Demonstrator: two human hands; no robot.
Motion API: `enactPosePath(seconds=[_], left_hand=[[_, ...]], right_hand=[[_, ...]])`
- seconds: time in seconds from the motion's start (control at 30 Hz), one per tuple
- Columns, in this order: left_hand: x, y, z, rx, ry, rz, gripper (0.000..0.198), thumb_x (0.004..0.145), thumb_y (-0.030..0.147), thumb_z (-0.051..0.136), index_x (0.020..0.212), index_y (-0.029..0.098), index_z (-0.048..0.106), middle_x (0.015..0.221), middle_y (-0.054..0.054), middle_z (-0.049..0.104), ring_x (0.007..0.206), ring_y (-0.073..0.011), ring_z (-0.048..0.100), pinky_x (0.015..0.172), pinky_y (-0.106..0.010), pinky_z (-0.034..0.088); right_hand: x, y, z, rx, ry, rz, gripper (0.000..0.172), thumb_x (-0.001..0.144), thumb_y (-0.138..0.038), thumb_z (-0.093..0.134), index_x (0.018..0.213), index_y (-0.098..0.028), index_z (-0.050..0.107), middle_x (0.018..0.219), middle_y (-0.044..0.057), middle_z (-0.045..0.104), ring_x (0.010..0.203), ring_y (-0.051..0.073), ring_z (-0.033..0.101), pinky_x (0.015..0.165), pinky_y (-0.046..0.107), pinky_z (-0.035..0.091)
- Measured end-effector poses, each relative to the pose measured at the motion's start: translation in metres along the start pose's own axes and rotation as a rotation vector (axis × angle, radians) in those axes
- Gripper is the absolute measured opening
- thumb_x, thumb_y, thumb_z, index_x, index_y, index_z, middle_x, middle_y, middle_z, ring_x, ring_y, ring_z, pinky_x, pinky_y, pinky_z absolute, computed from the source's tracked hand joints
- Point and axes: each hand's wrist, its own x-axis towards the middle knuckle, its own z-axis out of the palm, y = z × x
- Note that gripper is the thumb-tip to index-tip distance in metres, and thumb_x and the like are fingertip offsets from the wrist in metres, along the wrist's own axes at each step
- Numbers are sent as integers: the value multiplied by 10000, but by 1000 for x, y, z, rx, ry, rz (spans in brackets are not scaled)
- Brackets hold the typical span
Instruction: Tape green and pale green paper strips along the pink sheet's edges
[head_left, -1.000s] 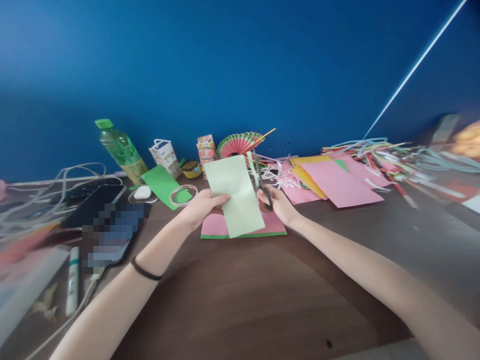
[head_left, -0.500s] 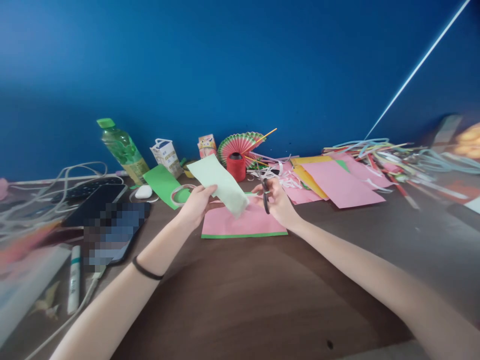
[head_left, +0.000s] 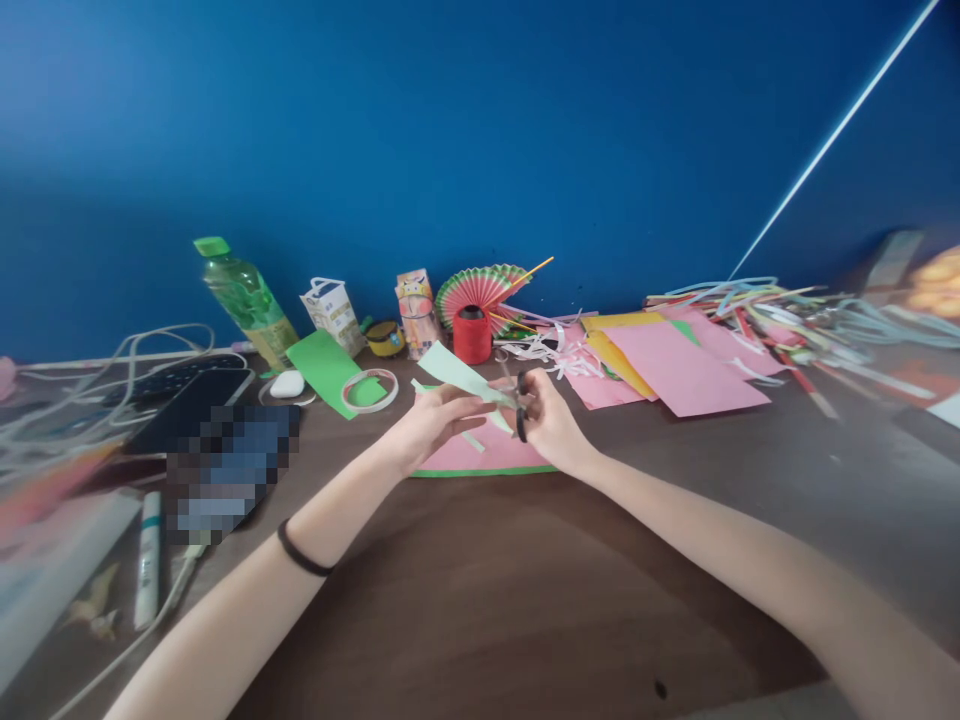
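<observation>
green bottle (head_left: 240,295) far left; left hand (head_left: 431,425) fingers loosely curled, pinching pale green paper (head_left: 459,374) just above pink sheet (head_left: 487,457) on desk (head_left: 525,600); scissors (head_left: 517,410) at its edge, right hand (head_left: 553,428) closed around the handles

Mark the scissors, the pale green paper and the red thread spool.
scissors (head_left: 520,424): head view, on the black handle loop.
pale green paper (head_left: 456,372): head view, middle of the sheet.
red thread spool (head_left: 472,340): head view, on its red side.
</observation>
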Motion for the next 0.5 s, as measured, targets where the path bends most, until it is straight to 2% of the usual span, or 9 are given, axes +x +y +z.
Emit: enactPosePath(seconds=[0.07, 0.13, 0.2, 0.27, 0.37, 0.5], left_hand=[[4, -2, -5, 49, 114, 24, 325, 664, 211, 679, 977, 152, 614, 1195, -115, 571, 1086, -235, 540, 947, -383, 383], [8, -6, -9, 67, 289, 70, 409, 637, 199, 701, 1023, 166, 570, 1195, -103, 558, 1060, -208, 552, 936, -368, 393], [10, -9, -12, 39, 387, 102, 493, 617, 182, 721, 1071, 186, 526, 1165, -81, 574, 1016, -179, 571, 921, -347, 413], [11, -11, -13, -22, 343, 77, 484, 624, 178, 723, 1067, 180, 530, 1120, -79, 606, 971, -174, 591, 886, -333, 449], [9, -11, -13, -53, 241, 1, 296, 674, 203, 689, 947, 121, 609, 1033, -109, 657, 906, -196, 618, 816, -324, 500], [6, -1, -17, -5, 306, 35, 223, 688, 203, 675, 884, 104, 643, 960, -115, 689, 874, -224, 637, 771, -342, 534]], right_hand=[[5, 1, -4, 44, 57, 83, 332, 656, -294, 641, 841, -217, 377, 831, -8, 544, 636, 109, 529, 555, 247, 431], [8, 2, -7, 70, 114, 132, 338, 623, -288, 655, 821, -214, 392, 721, -45, 489, 587, 91, 476, 527, 229, 396], [10, 5, -8, 121, 115, 160, 332, 612, -276, 657, 806, -216, 395, 667, -62, 445, 566, 80, 436, 517, 220, 367], [10, 8, -7, 184, 66, 181, 314, 620, -270, 654, 794, -216, 398, 635, -71, 415, 541, 71, 402, 506, 218, 337], [9, 8, -5, 213, 6, 212, 308, 627, -286, 666, 772, -210, 406, 591, -84, 361, 508, 60, 354, 491, 216, 297], [8, 0, -8, 151, -63, 211, 301, 675, -375, 645, 766, -199, 419, 540, -88, 376, 466, 61, 369, 470, 223, 297]])
